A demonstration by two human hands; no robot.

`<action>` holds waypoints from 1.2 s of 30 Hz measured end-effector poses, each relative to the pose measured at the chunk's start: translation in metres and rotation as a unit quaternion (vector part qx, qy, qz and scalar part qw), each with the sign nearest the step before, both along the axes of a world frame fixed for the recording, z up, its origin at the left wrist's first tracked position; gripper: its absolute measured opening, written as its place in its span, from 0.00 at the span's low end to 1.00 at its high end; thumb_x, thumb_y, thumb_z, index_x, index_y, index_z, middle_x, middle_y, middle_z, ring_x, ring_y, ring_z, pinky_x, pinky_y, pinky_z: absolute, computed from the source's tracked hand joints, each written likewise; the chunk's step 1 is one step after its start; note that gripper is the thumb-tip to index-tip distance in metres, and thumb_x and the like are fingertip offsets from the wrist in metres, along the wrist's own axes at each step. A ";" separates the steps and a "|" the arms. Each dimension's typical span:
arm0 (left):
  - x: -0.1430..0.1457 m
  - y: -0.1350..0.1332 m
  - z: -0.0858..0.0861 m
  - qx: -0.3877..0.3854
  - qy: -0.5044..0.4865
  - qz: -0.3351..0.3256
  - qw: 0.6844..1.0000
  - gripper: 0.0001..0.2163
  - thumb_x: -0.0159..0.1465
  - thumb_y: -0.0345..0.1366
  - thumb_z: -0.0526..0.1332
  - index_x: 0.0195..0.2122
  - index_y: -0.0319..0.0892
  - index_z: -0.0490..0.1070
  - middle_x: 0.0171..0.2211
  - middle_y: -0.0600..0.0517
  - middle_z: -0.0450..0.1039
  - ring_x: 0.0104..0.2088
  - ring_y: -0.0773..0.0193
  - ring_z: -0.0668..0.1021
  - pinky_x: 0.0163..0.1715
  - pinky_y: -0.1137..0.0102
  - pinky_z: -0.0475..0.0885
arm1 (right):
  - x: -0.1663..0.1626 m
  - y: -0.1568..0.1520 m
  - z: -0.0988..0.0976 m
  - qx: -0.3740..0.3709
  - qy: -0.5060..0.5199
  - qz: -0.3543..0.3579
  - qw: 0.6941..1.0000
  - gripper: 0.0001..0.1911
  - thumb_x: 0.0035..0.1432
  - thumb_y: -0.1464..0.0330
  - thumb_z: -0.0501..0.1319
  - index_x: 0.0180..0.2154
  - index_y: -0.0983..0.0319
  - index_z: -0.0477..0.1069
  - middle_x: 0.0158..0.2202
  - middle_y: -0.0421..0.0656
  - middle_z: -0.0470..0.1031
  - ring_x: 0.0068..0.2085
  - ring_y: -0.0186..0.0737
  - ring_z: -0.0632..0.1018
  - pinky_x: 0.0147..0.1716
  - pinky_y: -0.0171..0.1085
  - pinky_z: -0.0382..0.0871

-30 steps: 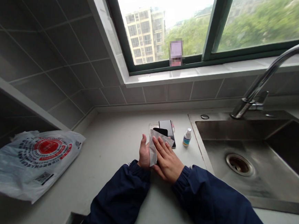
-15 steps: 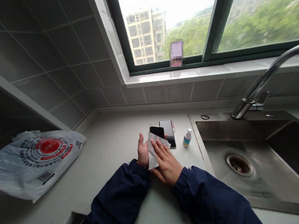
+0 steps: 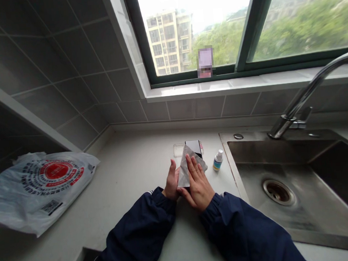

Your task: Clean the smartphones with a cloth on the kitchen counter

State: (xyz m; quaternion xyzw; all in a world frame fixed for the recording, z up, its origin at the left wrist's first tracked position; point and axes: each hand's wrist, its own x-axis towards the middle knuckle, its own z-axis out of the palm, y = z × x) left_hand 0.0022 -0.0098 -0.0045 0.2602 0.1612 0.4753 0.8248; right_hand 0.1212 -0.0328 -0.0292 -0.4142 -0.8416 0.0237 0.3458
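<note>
Countertop (image 3: pixel 129 170): right hand (image 3: pixel 200 184) flat, fingers spread on cloth (image 3: pixel 182 174); left hand (image 3: pixel 171 183) fingers clasp cloth's edge.

Both forearms in dark blue sleeves, angled inward, wrists close together, left of sink (image 3: pixel 312 200). Left hand (image 3: pixel 172 183) on side farther from sink: cupped, thumb upright, fingers hidden under grey cloth (image 3: pixel 183 174), gripping it. Right hand (image 3: pixel 200 184) on side nearer sink: flat on cloth, palm down, fingers (image 3: pixel 195 168) straight, close together, pointing away from body.
</note>
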 end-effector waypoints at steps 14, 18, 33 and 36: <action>0.010 -0.006 0.004 0.080 0.031 0.005 0.996 0.32 0.67 0.55 0.51 0.64 0.36 0.63 0.65 0.41 0.61 0.70 0.49 0.53 0.69 0.57 0.44 | 0.006 0.005 0.003 0.006 0.050 -0.055 0.997 0.44 0.69 0.56 0.50 0.70 0.66 0.24 0.73 0.53 0.33 0.72 0.58 0.39 0.65 0.61 0.49; 0.011 -0.006 0.003 0.066 0.009 0.026 0.997 0.30 0.69 0.53 0.50 0.64 0.37 0.62 0.66 0.43 0.61 0.69 0.51 0.55 0.69 0.59 0.45 | 0.006 0.004 0.003 0.005 0.041 -0.042 0.998 0.45 0.69 0.57 0.51 0.70 0.66 0.23 0.73 0.53 0.31 0.72 0.59 0.38 0.65 0.63 0.50; -0.003 0.000 0.004 -0.016 -0.011 0.054 0.998 0.38 0.64 0.62 0.50 0.65 0.35 0.59 0.58 0.35 0.70 0.61 0.41 0.69 0.63 0.49 0.57 | -0.002 -0.003 0.002 -0.005 -0.033 0.041 0.999 0.47 0.68 0.56 0.52 0.70 0.70 0.22 0.72 0.58 0.36 0.72 0.58 0.38 0.65 0.60 0.52; -0.006 0.002 0.007 -0.021 -0.019 0.067 0.997 0.40 0.64 0.63 0.48 0.64 0.34 0.60 0.56 0.34 0.71 0.59 0.41 0.72 0.60 0.49 0.61 | -0.004 -0.007 0.003 -0.010 -0.047 0.066 0.997 0.47 0.67 0.55 0.53 0.70 0.72 0.27 0.72 0.58 0.37 0.72 0.58 0.39 0.65 0.60 0.52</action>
